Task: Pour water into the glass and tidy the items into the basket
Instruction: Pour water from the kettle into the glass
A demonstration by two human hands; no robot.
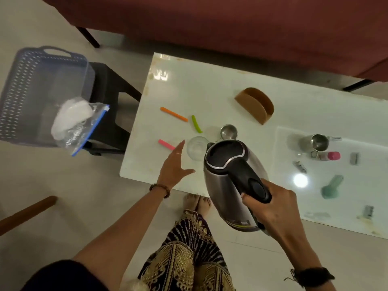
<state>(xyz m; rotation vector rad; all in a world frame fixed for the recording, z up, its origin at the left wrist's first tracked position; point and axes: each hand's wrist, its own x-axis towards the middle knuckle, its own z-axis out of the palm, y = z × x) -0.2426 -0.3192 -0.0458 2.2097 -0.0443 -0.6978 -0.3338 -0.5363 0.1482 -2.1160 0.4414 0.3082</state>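
Observation:
My right hand (270,204) grips the black handle of a steel electric kettle (228,181), held above the near edge of the white table (210,89). Its spout is close to a clear glass (196,147) standing on the table. My left hand (175,164) hovers open just left of the glass, fingers straight. Orange (173,114), green (196,123) and pink (166,144) sticks lie on the table to the left of the glass. A blue basket (39,85) sits on a black stool (111,106) at the left, with a clear zip bag (79,124) hanging over its edge.
A brown holder (255,105), a small steel cup (228,132), a steel jug (319,141), a pink-capped bottle (328,156), a teal object (332,186) and small clips lie on the table's right half. A dark red sofa (231,28) runs behind it. My feet (197,203) stand by the table's edge.

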